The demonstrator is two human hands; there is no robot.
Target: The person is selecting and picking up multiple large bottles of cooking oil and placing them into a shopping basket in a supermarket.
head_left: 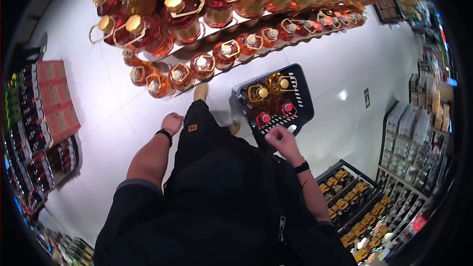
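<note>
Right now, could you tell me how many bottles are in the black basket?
4 in the black basket: two gold-capped at the far end, two red-capped nearer the right hand; others may be hidden.

Bright overhead light, heavy fisheye vignette

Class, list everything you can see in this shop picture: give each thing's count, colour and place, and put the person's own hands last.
basket: one, black, on the floor ahead of the person, by the right hand.
bottles in the basket: four, amber and red; two gold caps, two red caps.
shelf bottles: many, amber to red with gold or white caps, on tiered shelves at the top.
stacked cartons: several, red, at the left beside dark bottles.
lower shelf bottles: many, yellow, bottom right.
floor: one, white, glossy.
left hand: one, loosely closed, empty, black wristband.
right hand: one, at the basket's near rim; whether it grips it cannot be told.
</note>
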